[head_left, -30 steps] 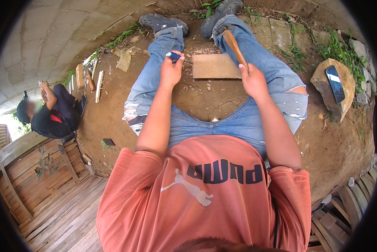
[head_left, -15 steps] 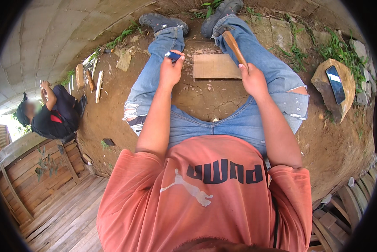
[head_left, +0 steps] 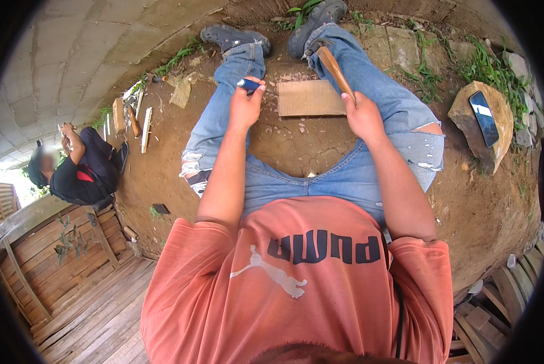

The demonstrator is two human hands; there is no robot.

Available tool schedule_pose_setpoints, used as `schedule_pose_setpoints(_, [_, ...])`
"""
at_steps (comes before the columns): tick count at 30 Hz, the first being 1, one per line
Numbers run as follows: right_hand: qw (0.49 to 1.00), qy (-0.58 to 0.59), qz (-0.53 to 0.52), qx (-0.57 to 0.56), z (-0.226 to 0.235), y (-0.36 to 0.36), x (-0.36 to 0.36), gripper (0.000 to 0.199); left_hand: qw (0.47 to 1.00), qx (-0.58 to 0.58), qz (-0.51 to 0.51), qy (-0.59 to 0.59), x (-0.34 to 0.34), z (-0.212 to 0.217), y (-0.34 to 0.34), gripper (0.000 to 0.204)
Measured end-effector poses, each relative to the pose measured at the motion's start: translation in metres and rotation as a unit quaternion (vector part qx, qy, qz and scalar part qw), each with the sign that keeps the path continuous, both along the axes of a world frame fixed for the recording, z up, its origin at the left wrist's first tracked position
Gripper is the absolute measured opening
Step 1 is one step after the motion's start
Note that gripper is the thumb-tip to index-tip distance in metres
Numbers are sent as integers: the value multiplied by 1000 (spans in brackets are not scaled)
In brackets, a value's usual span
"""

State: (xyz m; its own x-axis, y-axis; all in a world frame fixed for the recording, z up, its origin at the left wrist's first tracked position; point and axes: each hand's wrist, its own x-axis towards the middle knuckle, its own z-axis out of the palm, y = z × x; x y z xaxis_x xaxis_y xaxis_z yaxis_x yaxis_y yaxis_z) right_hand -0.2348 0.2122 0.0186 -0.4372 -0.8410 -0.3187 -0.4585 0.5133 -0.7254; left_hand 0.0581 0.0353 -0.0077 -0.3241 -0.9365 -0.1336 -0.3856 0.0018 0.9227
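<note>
My left hand [head_left: 246,109] is closed round a short blue handle [head_left: 248,84] with a pale end; the working end of this tool cannot be made out. In my right hand [head_left: 364,115] is the wooden handle of a hammer [head_left: 333,69], slanting up and to the left over my right shin. The hammer's head is hardly visible. Between my legs a flat brown rectangular board [head_left: 308,99] lies on the dirt. Its right edge is close to my right fingers, while the left hand is just off its left side. Small chips are scattered round the board.
A phone [head_left: 484,118] rests on a large rock [head_left: 466,123] at right. Wood pieces [head_left: 119,116] lie at left, near another person [head_left: 81,161] seated by the block wall [head_left: 60,79]. Stacked planks [head_left: 475,321] are at lower right, a wooden wall [head_left: 60,267] at lower left.
The hammer has tilted, and its head, visible before, now hardly shows. My left hand keeps its hold on the blue handle, almost in place. The board has hardly shifted in view.
</note>
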Motion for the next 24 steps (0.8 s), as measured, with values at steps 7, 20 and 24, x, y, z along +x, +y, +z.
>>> schedule_pose_setpoints(7, [1000, 1, -2, -9, -3, 1, 0, 47, 1000, 3, -4, 11, -4, 3, 1, 20])
schedule_pose_setpoints(20, [1000, 1, -1, 1, 0, 0, 0, 47, 1000, -6, -7, 11, -3, 1, 0, 19])
schedule_pose_setpoints(24, [1000, 0, -1, 1, -1, 0, 0, 47, 1000, -9, -8, 3, -5, 6, 2, 19])
